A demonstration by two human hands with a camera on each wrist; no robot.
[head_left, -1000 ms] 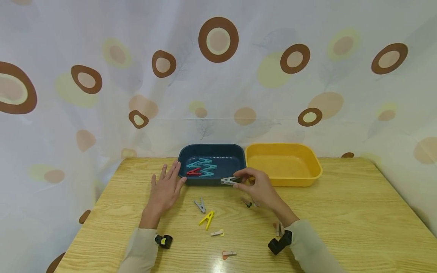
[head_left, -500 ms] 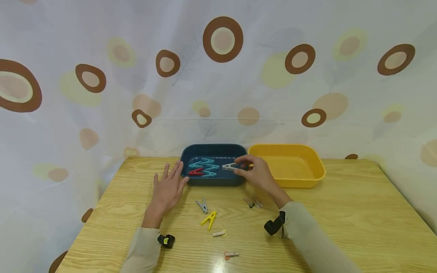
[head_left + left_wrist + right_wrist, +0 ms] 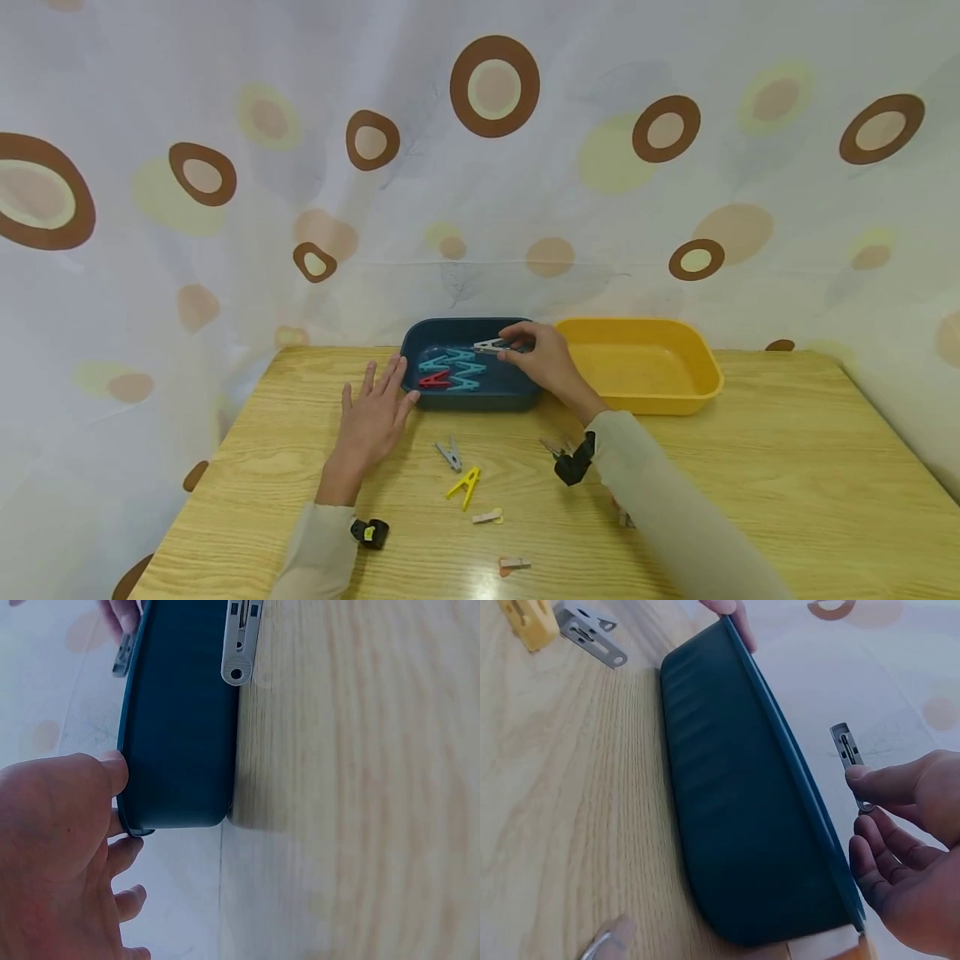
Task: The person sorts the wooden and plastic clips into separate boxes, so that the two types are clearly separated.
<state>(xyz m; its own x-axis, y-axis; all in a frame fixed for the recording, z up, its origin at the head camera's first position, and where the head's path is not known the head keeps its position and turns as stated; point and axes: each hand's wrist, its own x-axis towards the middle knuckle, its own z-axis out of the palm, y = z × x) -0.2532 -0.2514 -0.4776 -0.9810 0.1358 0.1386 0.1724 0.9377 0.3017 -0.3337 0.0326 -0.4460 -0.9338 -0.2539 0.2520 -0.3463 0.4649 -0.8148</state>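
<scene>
My right hand (image 3: 546, 360) pinches a grey clothespin (image 3: 484, 346) between thumb and fingers, over the dark blue basin (image 3: 472, 402). In the right wrist view this clothespin (image 3: 844, 741) shows above the basin's rim. Fingers spread and mostly straight, my left hand (image 3: 369, 427) touches the basin's left rim; its thumb rests against the near side. Inside the basin lie several teal clothespins (image 3: 463, 384) and a red clothespin (image 3: 434, 380). Another grey clothespin (image 3: 450, 457) and a yellow clothespin (image 3: 467, 484) lie on the table in front.
A yellow basin (image 3: 675, 405) stands right of the blue one. Small wooden clothespins with decorations, a yellowish one (image 3: 486, 517) and an orange one (image 3: 516, 563), lie nearer the front. More small pins are partly hidden under the right arm. A patterned cloth (image 3: 480, 208) hangs behind.
The right hand has carried the grey clothespin from the blue basin's front edge back and slightly left, over the basin's inside. The left hand stays at the rim.
</scene>
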